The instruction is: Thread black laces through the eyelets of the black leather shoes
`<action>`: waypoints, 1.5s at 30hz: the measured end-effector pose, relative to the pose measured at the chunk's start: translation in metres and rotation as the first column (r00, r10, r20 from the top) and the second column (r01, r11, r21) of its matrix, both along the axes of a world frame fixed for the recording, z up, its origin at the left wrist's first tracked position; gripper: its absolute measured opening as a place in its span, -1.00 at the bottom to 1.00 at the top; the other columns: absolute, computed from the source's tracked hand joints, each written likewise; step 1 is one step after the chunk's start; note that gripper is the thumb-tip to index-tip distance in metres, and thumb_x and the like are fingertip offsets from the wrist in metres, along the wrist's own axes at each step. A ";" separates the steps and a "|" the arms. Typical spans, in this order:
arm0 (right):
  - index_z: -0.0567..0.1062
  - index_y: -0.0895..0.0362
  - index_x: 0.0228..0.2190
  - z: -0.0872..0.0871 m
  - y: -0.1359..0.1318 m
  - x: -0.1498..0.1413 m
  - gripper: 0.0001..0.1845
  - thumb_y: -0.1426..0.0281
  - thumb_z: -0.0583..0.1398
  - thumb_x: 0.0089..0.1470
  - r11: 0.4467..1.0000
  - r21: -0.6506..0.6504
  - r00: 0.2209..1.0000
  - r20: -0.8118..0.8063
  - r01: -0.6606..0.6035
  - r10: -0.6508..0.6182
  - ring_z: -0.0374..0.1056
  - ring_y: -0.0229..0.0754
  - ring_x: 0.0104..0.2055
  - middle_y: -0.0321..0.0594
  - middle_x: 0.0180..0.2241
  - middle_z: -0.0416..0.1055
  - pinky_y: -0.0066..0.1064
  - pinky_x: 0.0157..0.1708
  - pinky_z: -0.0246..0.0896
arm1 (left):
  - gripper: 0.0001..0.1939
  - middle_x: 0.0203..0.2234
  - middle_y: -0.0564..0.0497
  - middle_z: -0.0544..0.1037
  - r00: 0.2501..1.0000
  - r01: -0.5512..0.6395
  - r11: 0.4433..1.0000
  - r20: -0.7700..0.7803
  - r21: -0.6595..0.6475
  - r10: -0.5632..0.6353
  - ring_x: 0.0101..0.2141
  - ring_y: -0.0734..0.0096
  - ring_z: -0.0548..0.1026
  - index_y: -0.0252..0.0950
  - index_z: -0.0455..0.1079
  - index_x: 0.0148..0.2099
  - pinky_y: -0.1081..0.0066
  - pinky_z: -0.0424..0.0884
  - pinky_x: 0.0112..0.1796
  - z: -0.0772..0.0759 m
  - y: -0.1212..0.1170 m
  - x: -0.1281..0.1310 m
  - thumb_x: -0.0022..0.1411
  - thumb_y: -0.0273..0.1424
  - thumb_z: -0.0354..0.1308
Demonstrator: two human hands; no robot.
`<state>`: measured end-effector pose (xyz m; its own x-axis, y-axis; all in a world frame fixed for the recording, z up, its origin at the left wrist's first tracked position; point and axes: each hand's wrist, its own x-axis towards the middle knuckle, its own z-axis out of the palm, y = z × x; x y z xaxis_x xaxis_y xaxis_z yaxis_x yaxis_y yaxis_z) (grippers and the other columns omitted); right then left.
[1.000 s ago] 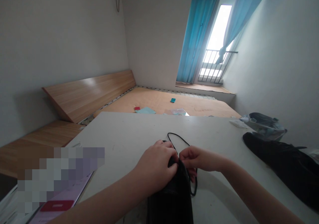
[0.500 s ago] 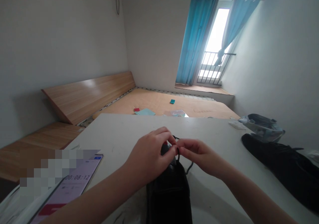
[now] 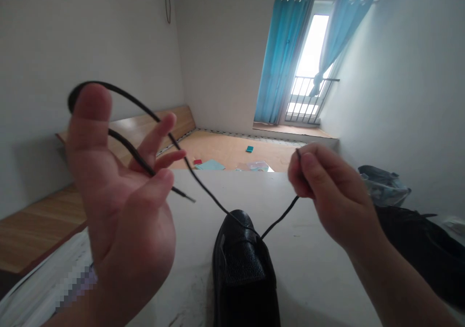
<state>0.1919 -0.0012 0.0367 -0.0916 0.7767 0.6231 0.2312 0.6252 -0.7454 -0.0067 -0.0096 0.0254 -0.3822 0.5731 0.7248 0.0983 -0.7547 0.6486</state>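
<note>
- Black shoe (image 3: 244, 264): on the white table (image 3: 308, 273), low centre of view, between the two hands; rounded end points away from the person, lower part cut off by frame edge
- Black lace (image 3: 217, 201): two strands meet at the shoe's right side near the rounded end, then diverge upward, one to each hand
- Left hand (image 3: 127, 206): raised well above table, fingers spread; lace looped around one upright finger, its free tip hanging past the thumb; cannot tell whether thumb pinches it
- Right hand (image 3: 332, 191): closed, thumb pressed on fingers, gripping the other strand; strand curves slightly down to shoe
- Second black shoe (image 3: 421, 249): at right, partly behind right hand and forearm
- Clear plastic bag (image 3: 387, 189): just beyond second shoe
</note>
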 end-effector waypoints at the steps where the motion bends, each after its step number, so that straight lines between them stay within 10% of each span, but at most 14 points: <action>1: 0.32 0.07 -0.48 -0.003 -0.002 -0.007 -0.69 0.16 0.13 0.22 0.997 -0.056 0.997 0.042 -0.060 0.062 -0.01 -0.32 -0.55 -0.38 -0.55 0.10 -0.45 -0.58 -0.06 | -0.37 0.31 0.48 -0.03 0.999 0.020 0.999 0.041 -0.036 -0.019 0.22 0.23 0.24 0.20 0.22 0.17 0.28 0.35 0.10 0.001 -0.001 -0.001 0.16 -0.56 -0.01; 8: 0.49 0.17 -0.39 -0.044 0.008 -0.043 -0.69 0.16 0.21 0.12 0.846 -0.466 0.925 0.135 -0.257 0.356 0.03 -0.34 -0.54 -0.41 -0.59 0.17 -0.46 -0.56 -0.09 | -0.50 0.28 0.06 0.20 0.896 0.444 0.760 0.228 -0.474 -0.381 0.25 0.13 0.19 -0.04 0.14 0.26 0.04 0.36 0.10 -0.012 0.006 0.011 0.30 -0.34 -0.22; 15: 0.51 0.20 -0.51 -0.062 0.015 -0.046 -0.68 0.19 0.26 0.05 0.750 -0.598 0.875 0.160 -0.283 0.457 -0.04 -0.37 -0.56 -0.46 -0.65 0.09 -0.45 -0.57 -0.15 | -0.42 0.32 0.03 0.10 0.800 0.590 0.673 0.434 -0.445 -0.414 0.24 0.28 0.21 -0.15 -0.02 0.32 0.26 0.30 0.17 -0.019 0.005 0.020 0.26 -0.36 -0.15; 19: 0.48 0.17 -0.52 -0.060 0.020 -0.040 -0.66 0.19 0.15 0.14 0.833 -0.537 0.882 0.321 -0.129 0.344 0.03 -0.34 -0.57 -0.43 -0.66 0.13 -0.43 -0.56 -0.11 | -0.40 0.33 0.01 0.04 0.878 0.478 0.709 0.303 -0.519 -0.371 0.19 0.15 0.29 -0.15 0.02 0.30 0.20 0.40 0.08 -0.013 0.010 0.009 0.20 -0.37 -0.08; 23: 0.15 0.11 -0.65 -0.055 0.022 -0.032 -0.48 0.09 0.00 0.24 0.912 -0.407 0.848 0.501 0.055 0.172 -0.04 -0.33 -0.57 -0.43 -0.66 0.01 -0.40 -0.54 -0.16 | -0.54 0.04 -0.06 0.44 0.913 0.303 0.750 -0.046 -0.588 -0.405 0.09 0.09 0.38 -0.23 0.33 0.10 0.06 0.26 0.12 -0.014 0.028 -0.010 0.12 -0.33 0.07; 26: 0.17 0.10 -0.57 -0.049 0.017 -0.030 -0.58 0.19 -0.05 0.29 0.926 -0.371 0.786 0.593 0.075 0.174 0.08 -0.29 -0.49 -0.39 -0.58 0.16 -0.41 -0.48 -0.11 | -0.70 -0.07 -0.05 0.44 0.908 -0.108 0.892 -0.409 -0.440 -0.092 0.07 0.11 0.33 -0.21 0.40 -0.09 0.07 0.17 0.13 -0.019 0.038 -0.019 0.12 -0.30 0.06; 29: 0.30 0.09 -0.45 -0.047 0.012 -0.032 -0.73 0.31 -0.02 0.28 0.913 -0.409 0.756 0.594 -0.012 0.276 0.20 -0.26 -0.38 -0.33 -0.45 0.33 -0.43 -0.41 -0.04 | -0.73 0.03 -0.12 0.33 0.727 -0.386 0.903 -0.665 -0.190 0.171 0.12 0.09 0.25 -0.22 0.36 -0.10 0.08 0.09 0.14 -0.021 0.039 -0.020 0.14 -0.29 0.03; 32: 0.37 0.11 -0.48 -0.051 0.012 -0.036 -0.76 0.32 0.10 0.21 0.932 -0.361 0.754 0.614 0.006 0.233 0.17 -0.28 -0.44 -0.34 -0.51 0.34 -0.43 -0.44 -0.07 | -0.73 -0.14 -0.06 0.49 0.493 -0.262 0.928 -0.863 -0.265 -0.108 0.00 0.11 0.37 -0.21 0.43 -0.19 0.05 0.09 0.11 -0.019 0.033 -0.019 0.23 -0.29 -0.07; 35: 0.37 0.13 -0.56 -0.058 0.014 -0.038 -0.69 0.26 0.18 0.17 0.952 -0.303 0.789 0.595 0.046 0.151 0.08 -0.32 -0.54 -0.39 -0.61 0.26 -0.43 -0.48 -0.13 | -0.65 -0.40 0.02 0.56 0.266 -0.168 0.835 -0.840 -0.524 -0.473 -0.21 0.16 0.46 -0.17 0.50 -0.32 0.18 0.26 -0.08 -0.016 0.025 -0.018 0.29 -0.28 -0.12; 41: 0.39 0.14 -0.60 -0.063 0.014 -0.039 -0.59 0.17 0.15 0.20 0.963 -0.257 0.796 0.597 0.078 0.095 0.08 -0.31 -0.55 -0.36 -0.63 0.29 -0.43 -0.50 -0.15 | -0.69 -0.52 0.06 0.58 0.222 -0.193 0.803 -0.823 -0.563 -0.524 -0.38 0.25 0.50 -0.15 0.55 -0.40 0.38 0.27 -0.32 -0.011 0.024 -0.029 0.25 -0.24 0.02; 45: 0.51 0.10 -0.46 -0.061 0.009 -0.042 -0.64 0.17 0.09 0.22 0.920 -0.390 0.694 0.658 -0.017 0.292 0.21 -0.27 -0.49 -0.29 -0.52 0.43 -0.42 -0.48 -0.11 | -0.75 -0.43 0.03 0.65 0.162 -0.289 0.793 -0.844 -0.536 -0.512 -0.34 0.21 0.55 -0.13 0.59 -0.31 0.40 0.28 -0.36 -0.018 0.031 -0.042 0.15 -0.35 0.06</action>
